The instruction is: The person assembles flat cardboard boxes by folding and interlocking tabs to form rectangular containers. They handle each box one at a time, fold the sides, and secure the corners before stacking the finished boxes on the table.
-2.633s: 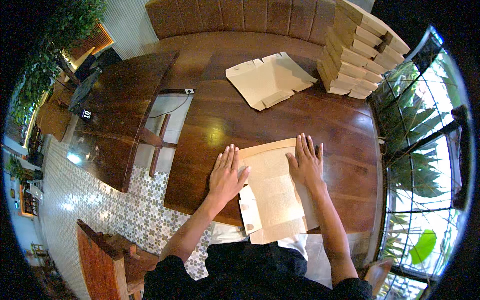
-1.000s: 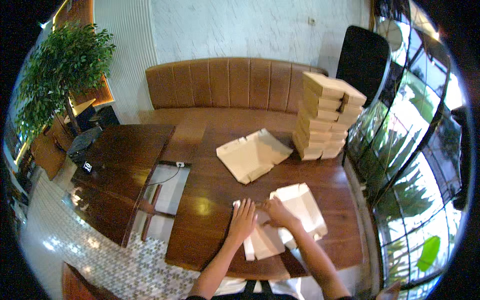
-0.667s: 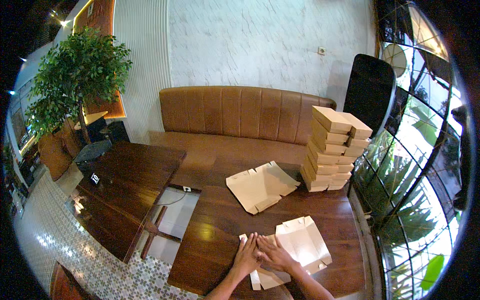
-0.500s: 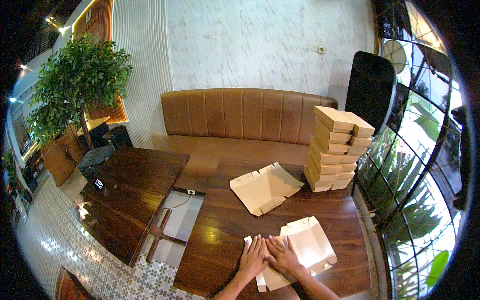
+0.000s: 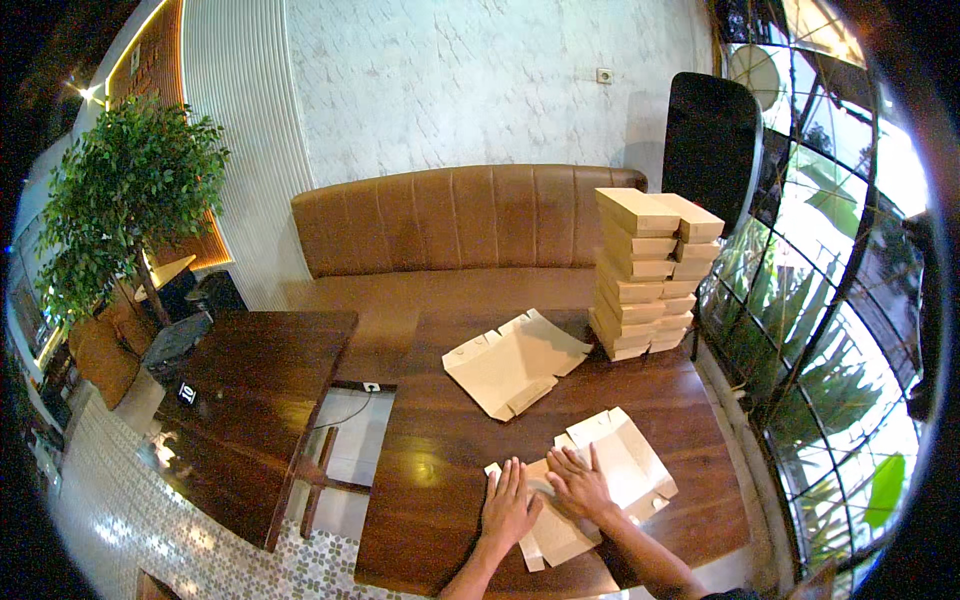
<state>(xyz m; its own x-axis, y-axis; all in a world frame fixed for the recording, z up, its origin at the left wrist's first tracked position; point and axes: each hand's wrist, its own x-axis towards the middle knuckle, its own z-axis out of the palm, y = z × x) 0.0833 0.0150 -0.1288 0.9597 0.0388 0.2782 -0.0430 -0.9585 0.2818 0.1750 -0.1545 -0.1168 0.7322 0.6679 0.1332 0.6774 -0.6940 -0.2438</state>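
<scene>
A partly unfolded cardboard box blank lies on the near part of the dark wooden table, its creased flaps and tabs showing. My left hand rests flat on its left side with fingers stretched out. Farther right, my right hand lies palm down across the middle of the blank, fingers extended. Neither hand grips anything. Beyond them a second flat cardboard blank lies by itself on the table.
Folded cardboard boxes stand in a tall double stack at the table's far right. A brown bench runs behind the table. Another wooden table stands left across a gap, with a small number sign on it.
My hands have moved apart: the right has slid right and away across the blank, while the left stays on its left side. The whole view has shifted slightly.
</scene>
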